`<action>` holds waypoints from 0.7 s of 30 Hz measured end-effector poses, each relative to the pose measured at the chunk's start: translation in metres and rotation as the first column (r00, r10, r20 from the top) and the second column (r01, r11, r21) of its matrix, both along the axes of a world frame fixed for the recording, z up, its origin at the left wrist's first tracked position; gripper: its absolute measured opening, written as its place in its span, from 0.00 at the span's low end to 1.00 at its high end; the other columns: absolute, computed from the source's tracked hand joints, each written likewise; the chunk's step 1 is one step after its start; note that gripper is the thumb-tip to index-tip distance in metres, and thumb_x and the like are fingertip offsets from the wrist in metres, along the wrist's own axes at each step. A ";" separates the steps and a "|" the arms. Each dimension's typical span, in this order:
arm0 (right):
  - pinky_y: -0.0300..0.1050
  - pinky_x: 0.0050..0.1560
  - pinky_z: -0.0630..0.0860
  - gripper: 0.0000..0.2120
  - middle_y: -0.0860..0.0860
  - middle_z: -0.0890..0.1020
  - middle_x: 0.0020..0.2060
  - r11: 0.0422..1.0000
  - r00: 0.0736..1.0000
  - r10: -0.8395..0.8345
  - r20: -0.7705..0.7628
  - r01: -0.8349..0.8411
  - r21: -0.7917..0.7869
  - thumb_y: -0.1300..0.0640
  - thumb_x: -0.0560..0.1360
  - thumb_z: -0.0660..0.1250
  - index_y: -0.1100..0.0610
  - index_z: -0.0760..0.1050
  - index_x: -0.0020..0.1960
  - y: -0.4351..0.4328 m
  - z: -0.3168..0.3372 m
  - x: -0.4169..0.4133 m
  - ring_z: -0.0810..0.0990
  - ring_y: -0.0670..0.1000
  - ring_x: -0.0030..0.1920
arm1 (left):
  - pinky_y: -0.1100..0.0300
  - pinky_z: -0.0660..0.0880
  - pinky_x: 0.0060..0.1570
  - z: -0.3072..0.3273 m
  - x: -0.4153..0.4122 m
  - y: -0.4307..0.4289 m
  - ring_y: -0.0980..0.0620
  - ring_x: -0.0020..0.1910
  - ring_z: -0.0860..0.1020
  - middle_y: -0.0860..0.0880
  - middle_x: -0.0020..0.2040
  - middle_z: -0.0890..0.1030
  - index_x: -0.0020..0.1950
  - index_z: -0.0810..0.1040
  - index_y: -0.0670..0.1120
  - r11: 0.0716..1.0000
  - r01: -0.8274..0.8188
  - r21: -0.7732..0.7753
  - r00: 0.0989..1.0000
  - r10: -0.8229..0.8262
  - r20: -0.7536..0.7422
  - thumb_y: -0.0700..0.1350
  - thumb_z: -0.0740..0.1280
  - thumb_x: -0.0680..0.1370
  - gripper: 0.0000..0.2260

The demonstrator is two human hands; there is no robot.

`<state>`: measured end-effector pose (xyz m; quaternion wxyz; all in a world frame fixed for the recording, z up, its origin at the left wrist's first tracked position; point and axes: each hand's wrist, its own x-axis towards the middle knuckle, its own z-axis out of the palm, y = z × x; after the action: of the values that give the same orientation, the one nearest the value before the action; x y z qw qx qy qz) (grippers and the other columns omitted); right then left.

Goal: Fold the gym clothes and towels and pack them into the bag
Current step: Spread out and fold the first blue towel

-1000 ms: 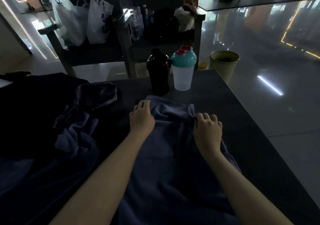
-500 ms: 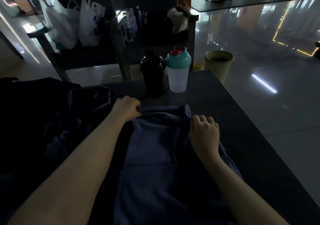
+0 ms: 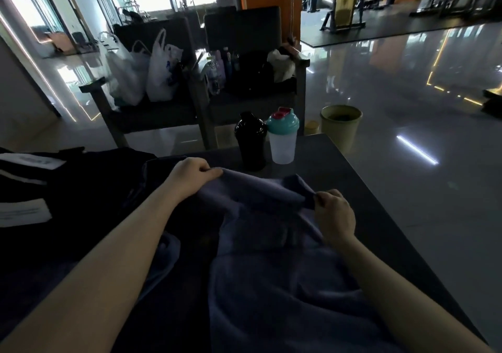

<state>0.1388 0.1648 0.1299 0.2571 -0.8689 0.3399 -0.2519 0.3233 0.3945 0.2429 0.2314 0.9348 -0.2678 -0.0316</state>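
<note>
Towel (image 3: 271,284): far edge now raised off table (image 3: 353,178), earlier pressed flat. Pinched at corners by left hand (image 3: 190,174) and right hand (image 3: 335,211), fingers curled. Fold judged starting.

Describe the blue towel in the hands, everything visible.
The towel is a dusky blue-purple cloth, soft and napped like terry. The left hand grips its far left corner and the right hand pinches its far right corner, holding that edge up off the dark table so it sags between them. The rest lies rumpled with loose folds, running toward the person and out of the bottom of the frame. Its left side borders dark clothing.
</note>
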 end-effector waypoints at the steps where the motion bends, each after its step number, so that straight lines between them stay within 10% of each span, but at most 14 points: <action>1: 0.43 0.34 0.65 0.11 0.54 0.80 0.44 0.995 0.999 -0.018 0.040 0.014 0.097 0.60 0.78 0.60 0.60 0.81 0.45 -0.002 0.009 -0.006 0.75 0.55 0.40 | 0.59 0.71 0.40 0.005 -0.004 0.002 0.51 0.41 0.77 0.50 0.39 0.79 0.37 0.77 0.49 0.998 0.031 0.045 0.999 -0.029 -0.045 0.59 0.68 0.73 0.14; 9: 0.44 0.33 0.65 0.13 0.55 0.77 0.33 0.903 0.976 0.012 0.217 -0.104 0.418 0.59 0.76 0.65 0.68 0.76 0.40 -0.018 0.058 -0.052 0.72 0.52 0.36 | 0.62 0.70 0.36 0.050 -0.051 0.017 0.54 0.39 0.76 0.54 0.38 0.77 0.38 0.76 0.52 0.944 0.200 0.264 0.978 -0.210 0.009 0.47 0.75 0.70 0.08; 14: 0.49 0.43 0.74 0.14 0.59 0.82 0.40 0.935 0.972 0.111 0.206 -0.172 0.309 0.55 0.77 0.66 0.67 0.81 0.44 -0.007 0.061 -0.090 0.79 0.54 0.41 | 0.61 0.72 0.39 0.052 -0.095 0.035 0.55 0.39 0.76 0.55 0.38 0.76 0.37 0.75 0.54 0.983 0.162 0.089 0.975 -0.174 0.139 0.41 0.70 0.72 0.08; 18: 0.28 0.42 0.70 0.09 0.52 0.82 0.51 0.949 0.964 0.215 0.155 -0.244 0.201 0.61 0.76 0.66 0.66 0.82 0.48 0.008 0.052 -0.123 0.78 0.47 0.46 | 0.56 0.73 0.42 0.027 -0.137 0.054 0.53 0.41 0.74 0.56 0.39 0.72 0.40 0.78 0.50 0.979 0.169 0.114 0.959 -0.190 0.212 0.40 0.68 0.72 0.05; 21: 0.30 0.42 0.69 0.09 0.50 0.81 0.55 0.951 0.958 0.276 0.081 -0.284 0.124 0.61 0.76 0.67 0.66 0.83 0.47 0.015 0.040 -0.146 0.77 0.45 0.46 | 0.58 0.73 0.43 0.006 -0.166 0.069 0.52 0.42 0.75 0.54 0.43 0.74 0.41 0.78 0.48 0.976 0.170 0.135 0.968 -0.191 0.165 0.42 0.68 0.73 0.02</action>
<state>-0.0068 0.1798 0.1699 0.3587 -0.8806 0.2214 -0.2163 0.1571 0.4630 0.2493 0.1465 0.9177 -0.3690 0.0148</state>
